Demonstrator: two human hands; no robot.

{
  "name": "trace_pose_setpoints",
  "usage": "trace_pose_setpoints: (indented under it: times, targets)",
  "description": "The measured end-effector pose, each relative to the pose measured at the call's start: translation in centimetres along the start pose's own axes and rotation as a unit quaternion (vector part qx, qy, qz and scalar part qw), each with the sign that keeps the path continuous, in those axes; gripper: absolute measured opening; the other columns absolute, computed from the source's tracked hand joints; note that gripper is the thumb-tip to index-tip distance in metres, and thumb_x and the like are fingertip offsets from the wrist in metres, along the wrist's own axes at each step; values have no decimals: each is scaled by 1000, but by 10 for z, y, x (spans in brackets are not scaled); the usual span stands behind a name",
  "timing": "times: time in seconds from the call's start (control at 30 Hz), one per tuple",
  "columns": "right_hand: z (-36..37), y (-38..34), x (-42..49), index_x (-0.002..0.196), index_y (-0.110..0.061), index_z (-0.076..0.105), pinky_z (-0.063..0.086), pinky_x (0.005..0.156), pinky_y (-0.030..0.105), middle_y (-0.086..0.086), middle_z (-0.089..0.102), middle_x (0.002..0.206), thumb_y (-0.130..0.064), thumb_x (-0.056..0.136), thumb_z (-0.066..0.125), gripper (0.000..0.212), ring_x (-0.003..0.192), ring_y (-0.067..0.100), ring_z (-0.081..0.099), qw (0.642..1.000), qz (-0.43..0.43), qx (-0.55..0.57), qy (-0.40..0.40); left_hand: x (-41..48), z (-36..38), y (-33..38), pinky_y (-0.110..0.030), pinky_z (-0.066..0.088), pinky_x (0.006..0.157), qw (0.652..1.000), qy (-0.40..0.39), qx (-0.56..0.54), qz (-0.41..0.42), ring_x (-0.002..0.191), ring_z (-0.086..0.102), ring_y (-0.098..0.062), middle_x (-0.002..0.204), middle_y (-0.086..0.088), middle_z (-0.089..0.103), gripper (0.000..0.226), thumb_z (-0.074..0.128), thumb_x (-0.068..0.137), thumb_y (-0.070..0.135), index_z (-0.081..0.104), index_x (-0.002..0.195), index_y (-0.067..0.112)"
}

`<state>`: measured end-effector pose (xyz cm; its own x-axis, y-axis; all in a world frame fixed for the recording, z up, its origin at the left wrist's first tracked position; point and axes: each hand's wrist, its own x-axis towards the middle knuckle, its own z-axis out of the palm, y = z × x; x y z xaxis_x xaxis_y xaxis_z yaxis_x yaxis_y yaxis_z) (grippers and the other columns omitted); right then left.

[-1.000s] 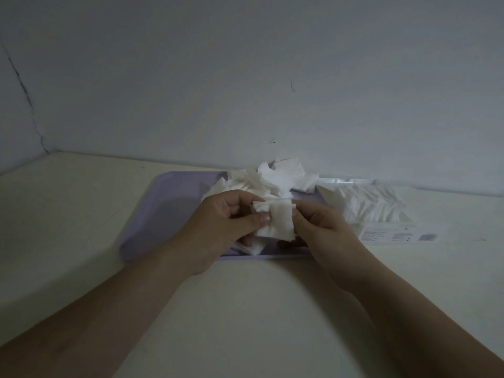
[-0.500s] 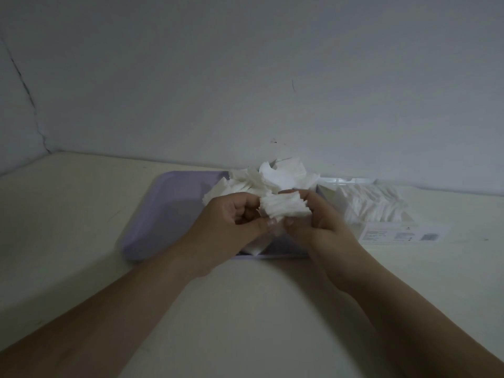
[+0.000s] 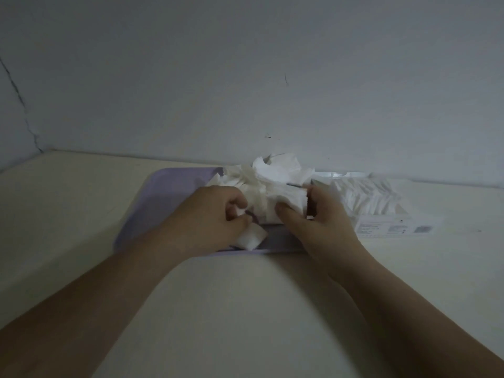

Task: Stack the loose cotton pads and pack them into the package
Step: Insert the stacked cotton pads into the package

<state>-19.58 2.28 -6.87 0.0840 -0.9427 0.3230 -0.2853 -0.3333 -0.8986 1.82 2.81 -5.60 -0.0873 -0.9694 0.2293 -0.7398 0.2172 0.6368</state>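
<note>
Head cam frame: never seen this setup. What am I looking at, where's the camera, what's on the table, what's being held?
There is no robot here: a person works with two bare hands, and the single camera sits on their head, looking forward and down, so the arms reach in from the bottom edge.

On the pale table lies a lilac tray with a loose pile of white cotton pads at its right end. Right of the tray is the clear package, already partly filled with pads.

The right hand grips a small stack of pads. The left hand is closed on a loose pad at the tray's near edge.
</note>
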Motion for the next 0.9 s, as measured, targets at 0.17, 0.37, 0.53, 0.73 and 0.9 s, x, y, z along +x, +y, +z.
trace_pose_setpoints:
  times: [0.17, 0.37, 0.53, 0.73, 0.9]
  targets:
    - [-7, 7, 4, 87, -17, 69, 48, 60, 19, -2, 71, 76, -27, 87, 78, 14, 64, 3, 62, 998, 9, -39, 41, -7, -2, 5, -27, 47, 71, 988, -76, 123, -52, 80, 61, -2, 89, 16, 64, 56, 76, 74, 65, 57, 118, 36]
    - [-6, 9, 3, 83, -9, 67, 45, 57, 27, 7, 67, 70, -29, 86, 79, 24, 60, 9, 56, 998, 20, -50, 32, -7, 1, 5, -26, 52, 81, 993, -93, 17, -74, 89, 64, -5, 95, 17, 64, 45, 86, 74, 44, 62, 111, 34]
    - [-6, 8, 3, 87, -9, 69, 56, 66, 44, 8, 71, 77, -34, 87, 78, 26, 73, 27, 68, 997, 17, -67, 19, -2, -3, 2, -27, 56, 68, 980, -88, -155, -86, 78, 71, -10, 93, 4, 77, 29, 86, 78, 25, 71, 103, 26]
    - [-5, 9, 3, 94, -9, 73, 59, 71, 59, 13, 75, 80, -34, 85, 78, 27, 80, 38, 73, 999, 3, -29, 14, 0, 2, 6, -28, 45, 60, 912, -104, -390, -78, 76, 57, -16, 97, -8, 69, 32, 77, 76, 22, 75, 107, 15]
    - [-4, 9, 3, 97, -17, 79, 60, 80, 61, 10, 80, 88, -28, 91, 78, 12, 89, 37, 76, 999, -3, 16, -39, -6, 16, 2, -47, 55, 95, 902, -103, -416, -59, 106, 72, -33, 108, -13, 78, 37, 81, 82, -1, 70, 115, 10]
